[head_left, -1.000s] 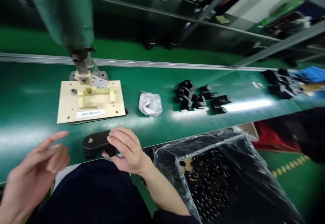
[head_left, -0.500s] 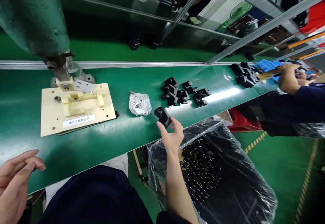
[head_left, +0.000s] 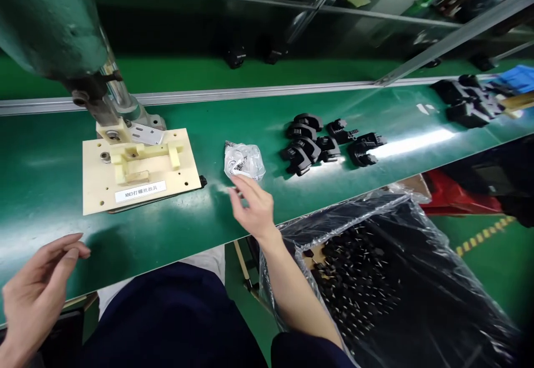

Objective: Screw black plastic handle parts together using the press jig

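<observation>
My right hand (head_left: 253, 207) is empty, its fingers stretched and apart from the thumb. Its fingertips reach the near edge of a clear plastic bag (head_left: 246, 163) that holds small metal pieces; whether they touch it, I cannot tell. My left hand (head_left: 44, 287) hovers at the near left edge of the bench, fingers loosely extended, holding nothing. Between and beyond the hands sits a cream fixture plate (head_left: 154, 194) with raised blocks, under a green press (head_left: 52, 20). Several curved black plastic parts (head_left: 306, 148) lie grouped right of the bag.
Below the bench edge stands a plastic-lined bin (head_left: 421, 279) with many small black pieces with metal shanks (head_left: 359, 279). More black parts (head_left: 465, 103) lie farther right along the green bench (head_left: 187, 234). A metal rail (head_left: 250, 94) runs along the back.
The black plastic part has left my right hand and joins the group on the bench. That hand has moved left to the bag. The view has swung left.
</observation>
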`<action>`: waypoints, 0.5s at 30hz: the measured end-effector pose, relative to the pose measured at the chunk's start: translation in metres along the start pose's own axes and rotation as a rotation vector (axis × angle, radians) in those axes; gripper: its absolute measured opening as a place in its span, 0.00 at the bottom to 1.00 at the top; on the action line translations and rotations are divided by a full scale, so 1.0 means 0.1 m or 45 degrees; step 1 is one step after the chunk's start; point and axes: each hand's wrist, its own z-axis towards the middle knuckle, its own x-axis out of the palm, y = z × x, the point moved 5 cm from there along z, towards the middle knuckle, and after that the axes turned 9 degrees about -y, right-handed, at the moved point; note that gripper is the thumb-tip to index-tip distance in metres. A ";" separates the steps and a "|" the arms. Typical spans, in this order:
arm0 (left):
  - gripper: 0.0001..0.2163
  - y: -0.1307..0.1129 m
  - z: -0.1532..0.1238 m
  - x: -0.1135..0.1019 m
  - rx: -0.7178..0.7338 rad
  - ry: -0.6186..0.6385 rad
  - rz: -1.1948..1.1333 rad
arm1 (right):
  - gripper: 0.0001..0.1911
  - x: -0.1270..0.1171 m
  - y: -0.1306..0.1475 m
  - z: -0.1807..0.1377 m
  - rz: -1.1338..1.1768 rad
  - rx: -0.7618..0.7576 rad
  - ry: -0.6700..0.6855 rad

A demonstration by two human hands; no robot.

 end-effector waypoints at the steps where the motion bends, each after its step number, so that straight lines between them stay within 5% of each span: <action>1: 0.12 0.02 -0.03 0.05 -0.028 0.053 -0.004 | 0.14 0.16 0.09 0.00 0.016 0.001 0.099; 4: 0.13 0.09 -0.10 0.14 -0.080 0.187 -0.025 | 0.20 0.58 0.22 0.01 -0.051 0.061 0.349; 7: 0.12 0.12 -0.14 0.14 -0.076 0.189 -0.017 | 0.13 0.73 0.23 -0.01 -0.148 0.143 0.410; 11: 0.13 0.17 -0.14 0.11 -0.059 0.150 -0.030 | 0.09 0.52 0.16 -0.10 0.178 0.400 0.349; 15: 0.10 0.21 -0.10 0.16 -0.010 0.139 -0.085 | 0.13 0.24 -0.03 -0.24 0.722 0.920 0.289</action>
